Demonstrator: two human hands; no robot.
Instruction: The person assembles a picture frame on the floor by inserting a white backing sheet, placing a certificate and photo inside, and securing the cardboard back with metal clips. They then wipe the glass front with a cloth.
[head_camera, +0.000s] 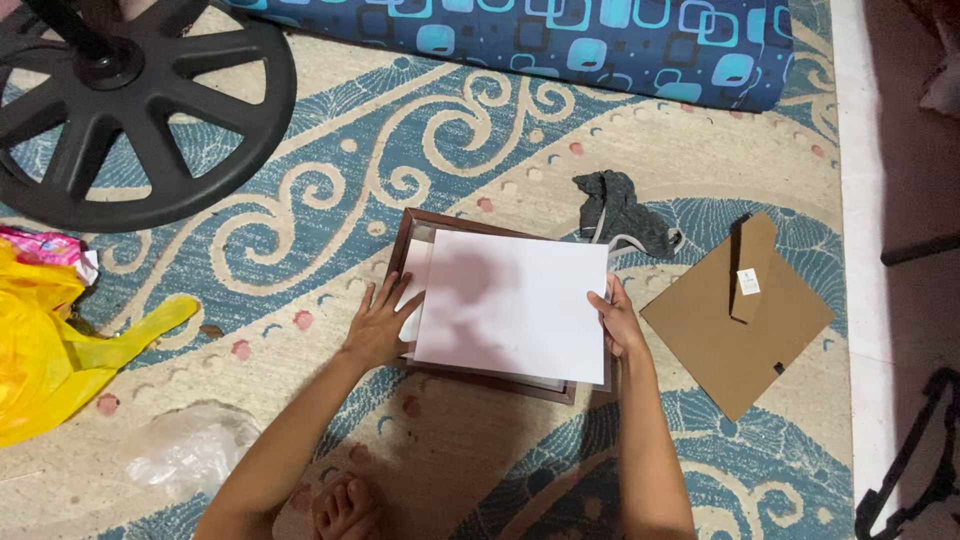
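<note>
So the white sheet (512, 303) sits on top of the brown picture frame (420, 225) on the rug (400, 150). Left hand (380, 325) rests fingers spread at the frame's left edge, right hand (620, 320) pinches the sheet's right edge. Cardboard backing (735, 320) lies right of the frame.

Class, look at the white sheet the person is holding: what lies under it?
Under the white sheet lies a brown picture frame, with only its edges showing, plus another white layer at the left. What fills the frame's middle is covered.
</note>
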